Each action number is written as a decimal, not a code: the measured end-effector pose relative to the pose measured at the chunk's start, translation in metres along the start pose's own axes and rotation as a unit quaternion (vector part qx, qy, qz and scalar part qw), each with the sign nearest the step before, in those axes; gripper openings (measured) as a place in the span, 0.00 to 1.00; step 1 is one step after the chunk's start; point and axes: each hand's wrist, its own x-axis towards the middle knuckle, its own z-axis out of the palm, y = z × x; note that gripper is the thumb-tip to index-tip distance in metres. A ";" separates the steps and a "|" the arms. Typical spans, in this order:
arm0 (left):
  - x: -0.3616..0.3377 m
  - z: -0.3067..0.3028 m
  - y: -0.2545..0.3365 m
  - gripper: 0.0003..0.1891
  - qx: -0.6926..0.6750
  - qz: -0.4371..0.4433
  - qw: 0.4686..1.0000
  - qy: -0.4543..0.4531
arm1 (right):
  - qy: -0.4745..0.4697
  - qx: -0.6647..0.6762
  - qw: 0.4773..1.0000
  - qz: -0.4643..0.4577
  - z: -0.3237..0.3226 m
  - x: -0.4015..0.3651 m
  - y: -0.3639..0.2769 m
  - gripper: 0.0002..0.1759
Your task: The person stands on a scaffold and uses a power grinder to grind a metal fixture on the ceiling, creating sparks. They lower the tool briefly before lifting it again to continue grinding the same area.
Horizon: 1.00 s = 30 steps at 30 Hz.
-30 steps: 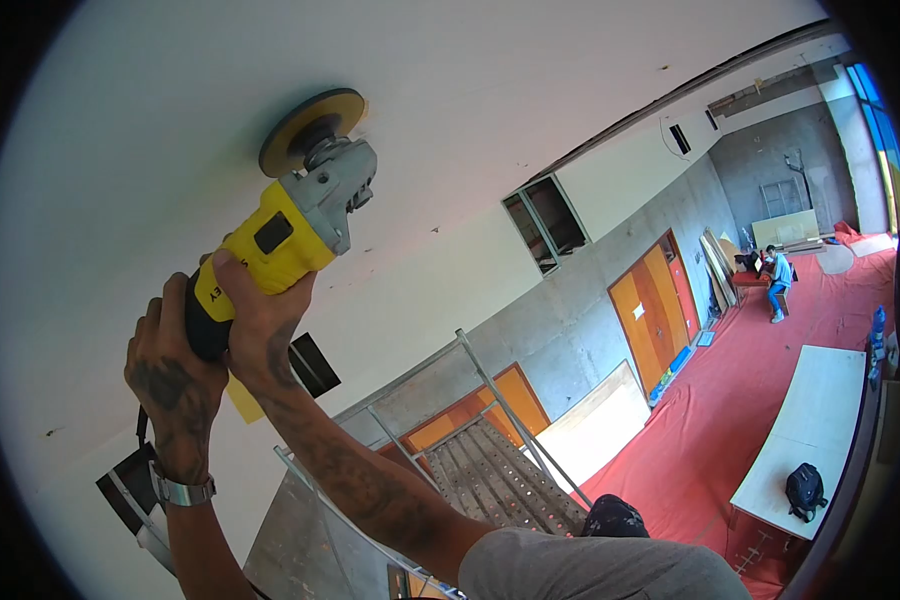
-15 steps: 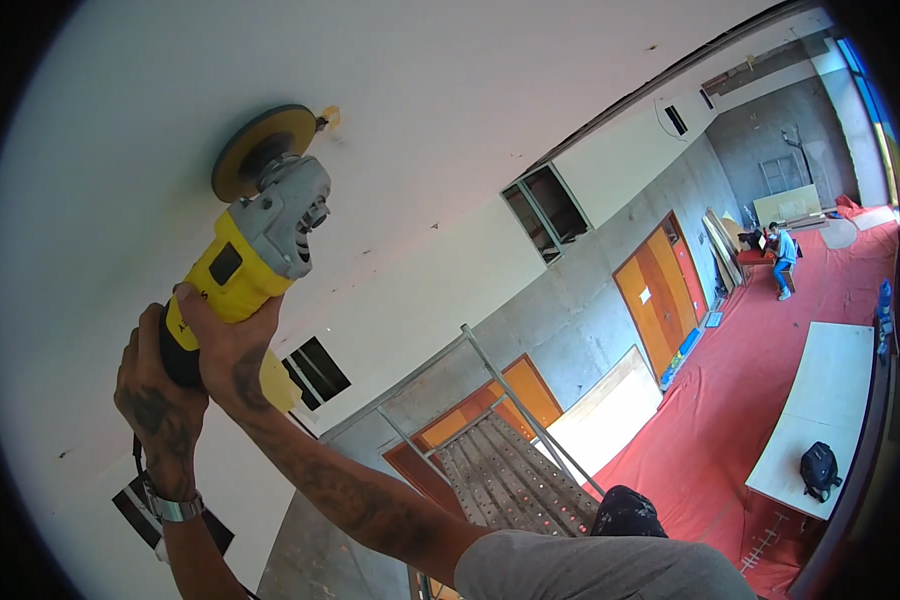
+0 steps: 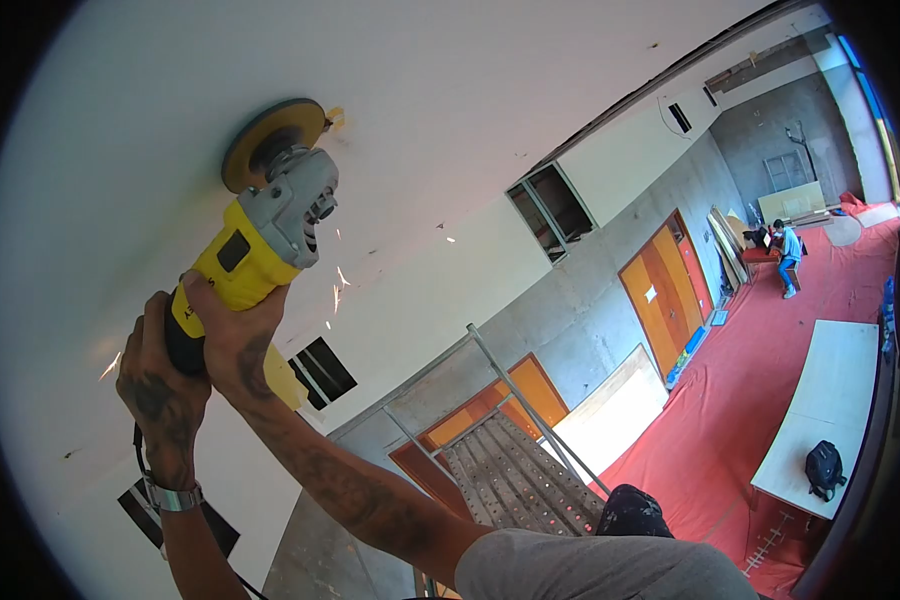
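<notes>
A yellow and grey angle grinder (image 3: 242, 262) is raised overhead, held in both hands. Its round disc (image 3: 248, 150) lies close against the white ceiling (image 3: 430, 110), beside a small metal stub in a yellowish patch (image 3: 335, 118). My right hand (image 3: 238, 345) is wrapped around the rear of the yellow body, its arm in a grey sleeve. Lower on the handle, my left hand (image 3: 158, 390) closes round the dark back end; a metal-band watch (image 3: 173, 495) sits on that wrist. Bright sparks (image 3: 340, 280) fly below the tool and near the left hand.
A perforated metal scaffold platform (image 3: 515, 475) with a rail (image 3: 520, 390) is below me. Red sheeting (image 3: 710, 400) covers the floor. A long white table (image 3: 820, 390) carries a dark backpack (image 3: 824, 470). Far off, a person (image 3: 787, 258) sits near leaning boards (image 3: 730, 250).
Sparks now show below the grinder and beside the left hand. The disc has shifted slightly up and right in view, and both hands keep their grip.
</notes>
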 end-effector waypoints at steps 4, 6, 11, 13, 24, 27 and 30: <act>0.001 -0.001 0.004 0.30 0.006 0.006 1.000 0.005 | -0.001 -0.014 1.000 -0.001 0.000 0.001 -0.005 0.34; 0.002 -0.003 0.006 0.30 0.005 -0.005 1.000 0.001 | -0.006 -0.011 1.000 0.002 0.000 0.001 -0.007 0.34; -0.004 -0.001 0.003 0.29 0.001 0.000 1.000 -0.003 | 0.022 0.020 0.999 -0.028 0.003 -0.003 -0.009 0.28; -0.004 -0.002 0.004 0.29 0.002 0.005 1.000 -0.007 | 0.029 0.019 0.999 -0.029 0.001 -0.006 -0.008 0.28; 0.002 0.003 0.007 0.26 0.011 0.009 1.000 -0.004 | 0.026 0.023 0.999 -0.013 -0.003 0.003 -0.005 0.27; 0.001 0.003 0.006 0.26 0.014 0.009 1.000 -0.013 | 0.027 0.033 0.999 -0.002 -0.004 0.003 -0.006 0.27; 0.000 0.003 0.008 0.26 0.018 -0.004 1.000 -0.021 | 0.029 0.038 0.999 -0.003 -0.005 0.003 -0.005 0.26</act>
